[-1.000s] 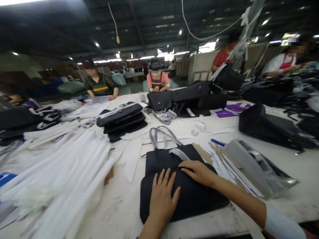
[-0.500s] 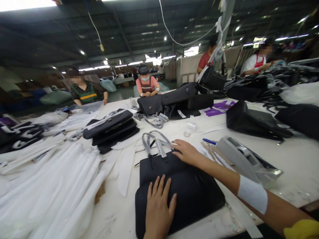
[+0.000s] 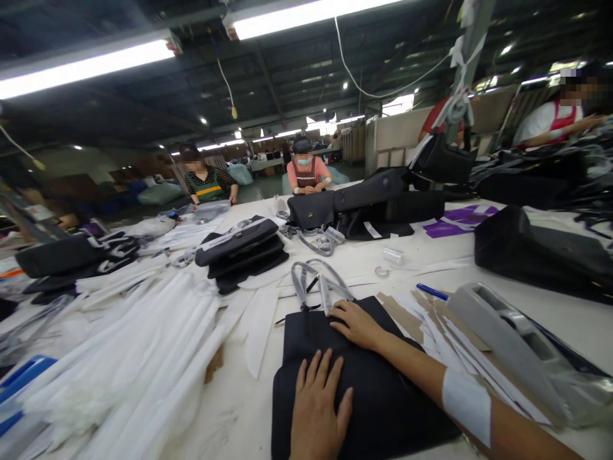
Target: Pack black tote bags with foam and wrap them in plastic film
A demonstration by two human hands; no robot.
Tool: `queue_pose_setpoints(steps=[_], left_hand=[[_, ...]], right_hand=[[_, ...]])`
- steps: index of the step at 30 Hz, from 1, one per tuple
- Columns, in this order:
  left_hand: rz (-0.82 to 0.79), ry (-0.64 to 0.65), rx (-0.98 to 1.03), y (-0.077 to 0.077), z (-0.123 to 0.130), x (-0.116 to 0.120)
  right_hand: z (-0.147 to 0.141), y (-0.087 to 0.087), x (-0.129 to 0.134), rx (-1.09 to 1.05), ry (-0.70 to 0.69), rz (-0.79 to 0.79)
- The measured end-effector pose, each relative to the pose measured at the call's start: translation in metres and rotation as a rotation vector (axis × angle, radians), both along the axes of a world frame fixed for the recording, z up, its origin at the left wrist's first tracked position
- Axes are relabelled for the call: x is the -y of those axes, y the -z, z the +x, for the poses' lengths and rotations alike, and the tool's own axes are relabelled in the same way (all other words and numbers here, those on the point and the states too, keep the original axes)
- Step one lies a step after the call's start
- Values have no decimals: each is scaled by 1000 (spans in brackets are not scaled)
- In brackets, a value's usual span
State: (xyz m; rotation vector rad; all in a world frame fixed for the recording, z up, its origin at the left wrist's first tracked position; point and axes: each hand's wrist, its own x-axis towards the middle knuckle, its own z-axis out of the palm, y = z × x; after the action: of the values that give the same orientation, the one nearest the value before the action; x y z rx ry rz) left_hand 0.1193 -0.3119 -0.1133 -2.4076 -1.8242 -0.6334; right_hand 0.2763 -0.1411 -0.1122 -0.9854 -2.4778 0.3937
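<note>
A black handbag (image 3: 383, 396) lies flat on the white table in front of me, its handles (image 3: 301, 281) wrapped in clear plastic and pointing away. My left hand (image 3: 318, 406) rests flat on the bag's near part, fingers spread. Across its upper part lies my right hand (image 3: 355, 324), fingers stretched out toward the left, close to a white strip (image 3: 325, 295) at the base of the handles. Neither hand grips anything. The underside of the bag is hidden.
White padding sheets (image 3: 143, 358) are heaped at left. Stacked black bags (image 3: 244, 252) stand beyond them. At right are a grey tape dispenser (image 3: 507, 345), a blue pen (image 3: 431, 292) and paper strips (image 3: 472, 351). A purple sheet (image 3: 453, 223) lies farther back. Co-workers (image 3: 306, 176) are across the table.
My view has turned left and tilted up a little, so the scene sits farther right. My right hand has slid from the bag's far edge onto its upper surface. The left hand stays flat.
</note>
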Motion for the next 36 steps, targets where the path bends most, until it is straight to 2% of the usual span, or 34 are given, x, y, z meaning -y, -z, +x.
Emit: queue_pose_setpoints(steps=[5, 8, 11, 13, 15, 17, 20, 22, 24, 25, 27, 29, 31, 33, 36], left_hand=[[-106, -23, 84, -11, 0, 2], [-179, 25, 150, -18, -5, 2], [-177, 54, 172, -22, -11, 4], [-136, 49, 179, -21, -13, 6], [-98, 62, 175, -16, -14, 6], [-72, 91, 164, -8, -13, 3], [-53, 110, 170, 1, -10, -3], [-72, 128, 224, 0, -12, -3], [-88, 122, 332, -9, -23, 3], [-75, 85, 388, -16, -34, 8], [18, -110, 437, -30, -67, 21], [152, -428, 371, -42, -112, 35], [201, -704, 263, -48, -160, 46], [143, -864, 180, -48, -200, 53], [-65, -958, 80, -46, -233, 53]], right_hand=[[4, 10, 2, -41, -8, 35], [9, 18, 2, -36, 3, 46], [13, 22, -4, -13, -20, 50], [7, 17, -8, -9, -36, 125], [-11, 4, -7, -45, -70, 219], [-40, -13, 0, -121, -131, 222], [-94, -30, 15, -245, -205, 39], [-123, -28, 20, -309, -206, -120], [-140, -17, 17, -340, -203, -248], [-142, -10, 14, -345, -214, -291], [-139, 1, 7, -339, -236, -334], [-132, 7, 3, -343, -209, -354], [-127, 6, 3, -361, -156, -381], [-125, 3, 5, -377, -151, -394], [-128, 1, 6, -386, -195, -386]])
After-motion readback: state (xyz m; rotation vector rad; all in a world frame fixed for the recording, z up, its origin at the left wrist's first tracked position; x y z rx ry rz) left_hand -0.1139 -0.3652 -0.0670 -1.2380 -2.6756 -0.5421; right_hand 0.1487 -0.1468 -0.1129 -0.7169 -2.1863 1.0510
